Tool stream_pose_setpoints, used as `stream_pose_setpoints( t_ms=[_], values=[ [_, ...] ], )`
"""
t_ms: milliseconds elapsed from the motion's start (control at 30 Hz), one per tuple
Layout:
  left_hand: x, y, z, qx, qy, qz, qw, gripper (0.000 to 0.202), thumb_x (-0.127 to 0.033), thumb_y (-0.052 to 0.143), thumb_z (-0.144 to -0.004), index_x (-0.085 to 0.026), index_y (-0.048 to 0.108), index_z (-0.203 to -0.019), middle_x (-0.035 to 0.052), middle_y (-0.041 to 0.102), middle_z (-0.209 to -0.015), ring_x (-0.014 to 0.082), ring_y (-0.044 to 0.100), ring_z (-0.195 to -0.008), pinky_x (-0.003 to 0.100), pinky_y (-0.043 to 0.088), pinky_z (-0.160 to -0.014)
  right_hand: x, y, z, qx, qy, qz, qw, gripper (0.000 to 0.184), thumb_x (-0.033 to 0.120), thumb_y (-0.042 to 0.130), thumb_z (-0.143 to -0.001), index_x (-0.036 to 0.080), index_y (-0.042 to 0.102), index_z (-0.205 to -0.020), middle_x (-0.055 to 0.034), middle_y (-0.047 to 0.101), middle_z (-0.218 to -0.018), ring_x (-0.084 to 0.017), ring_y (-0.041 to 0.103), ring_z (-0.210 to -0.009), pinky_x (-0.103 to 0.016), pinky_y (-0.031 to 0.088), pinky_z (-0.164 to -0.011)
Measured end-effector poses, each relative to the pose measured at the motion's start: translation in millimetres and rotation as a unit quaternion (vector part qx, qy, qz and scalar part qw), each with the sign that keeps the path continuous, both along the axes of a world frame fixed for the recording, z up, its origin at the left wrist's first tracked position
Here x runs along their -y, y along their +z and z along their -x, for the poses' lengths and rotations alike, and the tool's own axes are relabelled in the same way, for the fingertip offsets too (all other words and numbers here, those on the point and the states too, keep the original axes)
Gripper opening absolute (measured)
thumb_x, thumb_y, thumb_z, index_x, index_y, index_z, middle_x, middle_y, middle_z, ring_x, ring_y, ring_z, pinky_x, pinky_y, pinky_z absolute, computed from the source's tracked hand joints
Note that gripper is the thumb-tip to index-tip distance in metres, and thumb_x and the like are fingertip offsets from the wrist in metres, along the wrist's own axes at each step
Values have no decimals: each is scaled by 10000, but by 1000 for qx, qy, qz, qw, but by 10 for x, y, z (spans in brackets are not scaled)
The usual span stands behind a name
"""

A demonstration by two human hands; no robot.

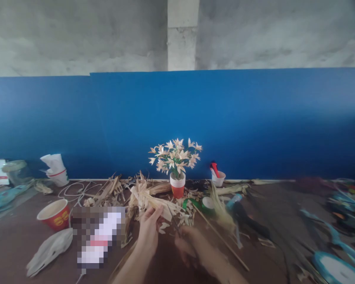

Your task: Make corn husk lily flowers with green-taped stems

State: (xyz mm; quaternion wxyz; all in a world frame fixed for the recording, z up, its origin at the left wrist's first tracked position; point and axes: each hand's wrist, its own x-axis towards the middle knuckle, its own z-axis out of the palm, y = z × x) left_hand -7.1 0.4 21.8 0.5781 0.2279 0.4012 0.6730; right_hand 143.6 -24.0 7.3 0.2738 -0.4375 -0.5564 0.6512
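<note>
My left hand (149, 223) pinches a pale strip of dried corn husk (165, 212) between thumb and fingers. To its right, my right hand (191, 242), smeared by motion, is closed on a pair of scissors (174, 221). Their thin dark blades point up toward the husk's right end; whether they touch it I cannot make out. Just beyond my hands stands a red and white paper cup (177, 186) with a bunch of cream star-shaped flowers (177, 156) on green stems. A heap of dried husks (140, 193) lies behind my left hand.
A red paper bucket (55, 215) and a blurred-out patch lie left. Right of my hands are a thin stick (221, 238), green tape (192, 203) and a black-handled tool (250, 223). A ribbon spool (340, 268) sits at lower right. A blue panel (177, 106) bounds the table's back.
</note>
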Motion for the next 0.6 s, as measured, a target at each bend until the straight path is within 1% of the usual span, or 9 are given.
stream_pose_setpoints(
  t_ms=[133, 333, 500, 600],
  values=[
    [13, 32, -2, -5, 1, 0, 1000, 295, -293, 824, -487, -120, 650, -650, -7, 627, -563, 89, 553, -473, 188, 396, -465, -18, -34, -11, -4, 8, -4, 1000, 427, 555, 605, -643, 173, 495, -797, 74, 512, -416, -61, 417, -308, -144, 212, -286],
    [4, 24, 30, -8, -19, -6, 1000, 277, -319, 807, -538, -125, 655, -666, -11, 626, -558, 91, 560, -476, 186, 415, -471, -51, -147, -40, 5, 9, 5, 1000, 347, 493, 607, -689, 167, 520, -770, 82, 490, -408, -55, 396, -295, -145, 194, -281],
    [0, 80, 67, -2, -33, 9, 999, 302, -322, 827, -497, -117, 639, -614, 18, 639, -553, 113, 581, -470, 199, 440, -465, -72, -210, -58, -8, 26, -12, 1000, 342, 471, 625, -688, 163, 527, -800, 74, 515, -441, -62, 435, -326, -144, 242, -309],
    [-8, 107, 89, -8, -51, 15, 999, 296, -305, 831, -496, -113, 625, -588, 23, 634, -538, 103, 566, -445, 187, 427, -439, -82, -240, -75, -13, 34, -7, 999, 337, 464, 622, -694, 165, 527, -816, 76, 510, -444, -59, 428, -324, -143, 233, -311]
  ],
)
